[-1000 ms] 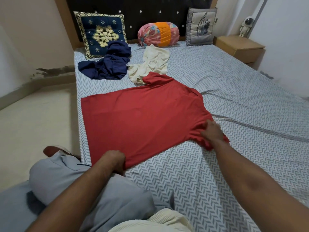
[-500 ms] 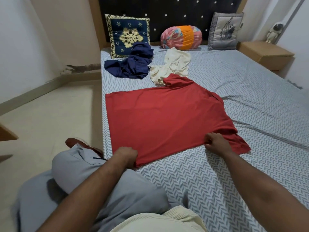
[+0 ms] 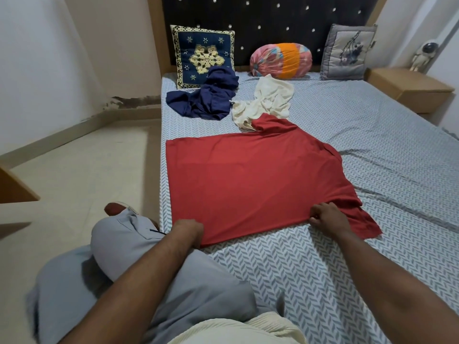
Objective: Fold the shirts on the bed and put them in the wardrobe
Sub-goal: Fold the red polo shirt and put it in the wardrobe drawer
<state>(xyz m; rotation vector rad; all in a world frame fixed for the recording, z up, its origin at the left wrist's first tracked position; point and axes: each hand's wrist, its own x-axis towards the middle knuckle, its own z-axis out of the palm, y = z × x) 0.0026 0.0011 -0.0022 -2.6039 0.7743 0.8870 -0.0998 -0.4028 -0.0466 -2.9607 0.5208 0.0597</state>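
Head view: the red shirt (image 3: 248,184) lies flat across the left half of the bed (image 3: 372,150), its left edge running close along the mattress edge, with open floor (image 3: 87,170) beyond. Bare sheet stretches wide to the right and near. The left grip (image 3: 190,232) is curled on the shirt's near-left corner. The right grip (image 3: 325,218) pinches the near hem beside the sleeve. A second ago that sleeve was bunched under the right grip; now it lies spread to the right. The shirt is smooth knit, and the sheet has a grey herringbone print. The far crumpled navy shirt (image 3: 206,100) and cream shirt (image 3: 268,100) lie in soft heaps, the cream one touching the red collar.
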